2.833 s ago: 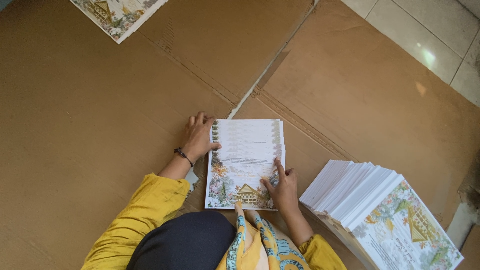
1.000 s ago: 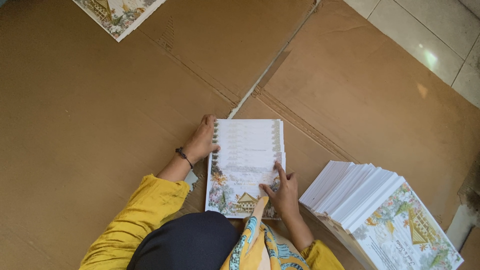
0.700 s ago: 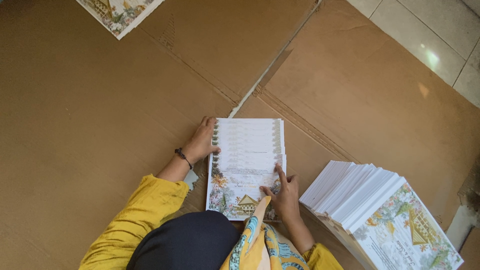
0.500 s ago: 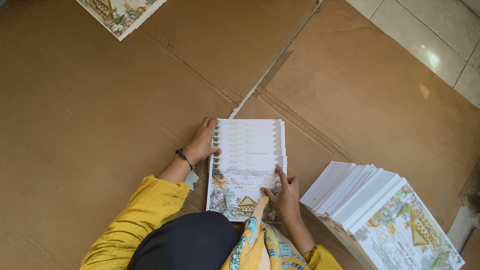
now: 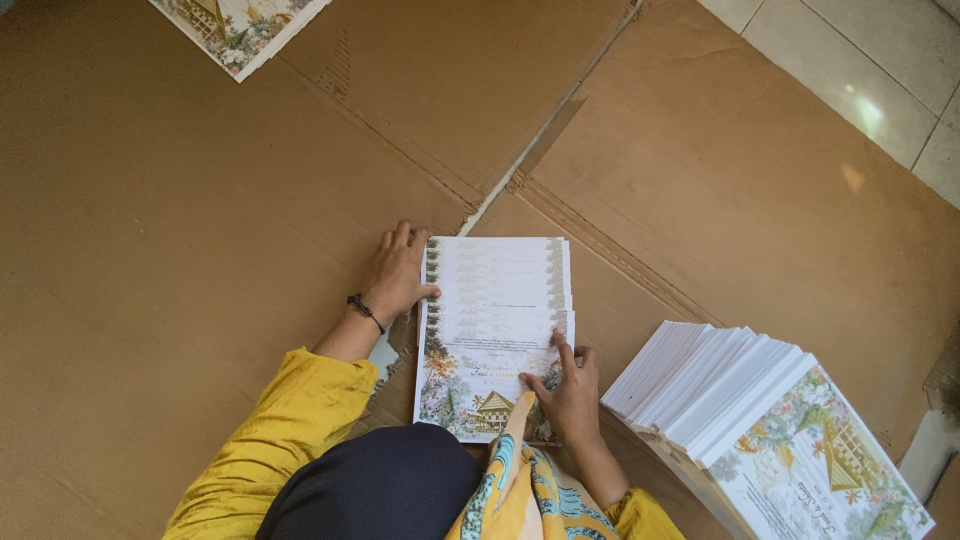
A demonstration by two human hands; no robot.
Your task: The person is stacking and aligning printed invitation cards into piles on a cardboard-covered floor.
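Observation:
A fanned spread of printed cards (image 5: 495, 310) with floral borders and a small house picture lies on brown cardboard in front of me. My left hand (image 5: 398, 272) rests flat against the spread's left edge, fingers apart, a dark band on the wrist. My right hand (image 5: 566, 388) presses on the lower right corner of the front card, index finger stretched along its edge. Neither hand lifts a card.
A slanted stack of the same cards (image 5: 760, 420) lies at the lower right. Another card (image 5: 235, 28) sits at the top left edge. Flattened cardboard sheets (image 5: 180, 250) cover the floor; pale tiles (image 5: 860, 70) show at the top right.
My right hand has shifted slightly lower and to the right along the front card's edge. The left hand stays at the left edge of the spread.

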